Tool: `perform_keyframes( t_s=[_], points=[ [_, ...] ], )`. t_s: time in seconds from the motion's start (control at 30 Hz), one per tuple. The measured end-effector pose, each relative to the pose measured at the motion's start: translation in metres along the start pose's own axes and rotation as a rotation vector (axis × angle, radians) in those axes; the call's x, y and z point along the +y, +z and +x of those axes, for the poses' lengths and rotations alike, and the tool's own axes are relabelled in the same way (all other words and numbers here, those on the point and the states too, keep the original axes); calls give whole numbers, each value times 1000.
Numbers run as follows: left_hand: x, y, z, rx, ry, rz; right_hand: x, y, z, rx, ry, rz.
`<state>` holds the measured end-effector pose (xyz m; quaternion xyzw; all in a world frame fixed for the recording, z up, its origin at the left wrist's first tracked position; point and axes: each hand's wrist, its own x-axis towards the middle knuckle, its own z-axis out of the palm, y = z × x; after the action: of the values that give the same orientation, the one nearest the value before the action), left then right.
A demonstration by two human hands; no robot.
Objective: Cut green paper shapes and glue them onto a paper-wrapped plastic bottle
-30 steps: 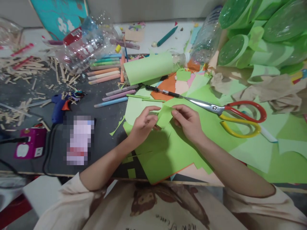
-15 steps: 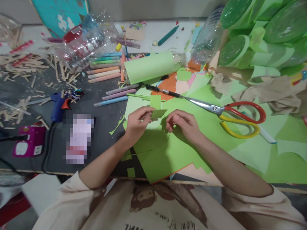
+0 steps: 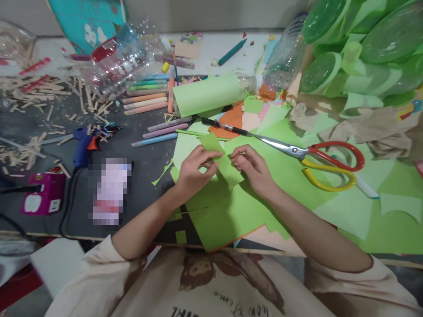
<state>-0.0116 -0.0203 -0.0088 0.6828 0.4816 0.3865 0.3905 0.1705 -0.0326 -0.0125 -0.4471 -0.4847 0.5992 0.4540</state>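
A small light-green strip of paper point(image 3: 228, 168) stands slantwise between my two hands, with a crease across its middle. My left hand point(image 3: 195, 168) is closed, thumb and forefinger pinching the strip's left edge. At the right edge, the curled fingertips of my right hand point(image 3: 253, 166) grip the same strip. Beneath both hands lies a large green paper sheet point(image 3: 214, 229). Beyond them rest a black pen point(image 3: 228, 127) and big scissors point(image 3: 295, 151) with one red and one yellow handle.
A clear bottle wrapped in pale green paper point(image 3: 208, 94) lies behind the pen. Colored markers point(image 3: 160, 134), a blue glue gun point(image 3: 82, 145) and a phone point(image 3: 110, 191) are on the left. Green bottle pieces point(image 3: 320, 72) and crumpled brown paper point(image 3: 370, 130) fill the right.
The paper strip has turned from nearly edge-on to facing up and now shows its full length. My right hand has come in and closed on its right edge.
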Motion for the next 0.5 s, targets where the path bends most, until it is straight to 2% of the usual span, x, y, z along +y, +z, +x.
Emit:
perform_keyframes(
  t_s=[0.17,0.5],
  points=[
    [-3,2,0,-59,-90,-133,4,1,1,-25,15,-107],
    [-2,-5,1,7,-277,-446,5,-2,-1,-130,16,-158]
  ],
)
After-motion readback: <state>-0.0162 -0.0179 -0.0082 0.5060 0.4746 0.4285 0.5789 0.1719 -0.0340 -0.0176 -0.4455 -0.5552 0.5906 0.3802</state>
